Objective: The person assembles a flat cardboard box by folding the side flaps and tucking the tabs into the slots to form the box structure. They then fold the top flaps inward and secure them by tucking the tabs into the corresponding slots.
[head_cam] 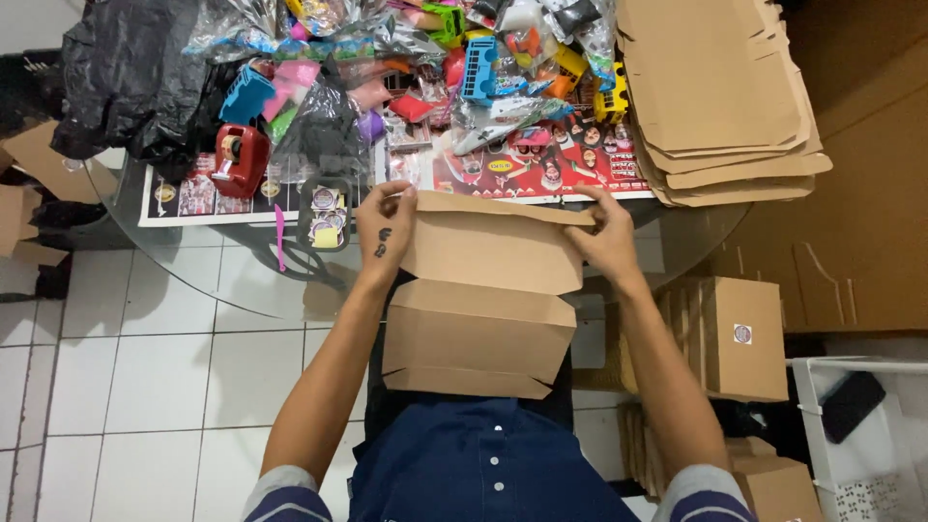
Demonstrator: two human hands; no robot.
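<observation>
Both hands hold one flat cardboard box (483,295) at the near edge of the glass table (242,280), over the person's lap. Left hand (385,224) pinches the box's far left corner; right hand (607,232) is clamped on the far right corner. The box's long axis runs left to right between the two grips, each hand equally near. Its near panels hang toward the body. Flat cartons (720,92) are stacked far right; toys (454,68) lie beyond.

You sit at a round glass table (242,290); white tiled floor (126,387) below it, brown wooden cabinet (860,193) right of it, even indoor light.
</observation>
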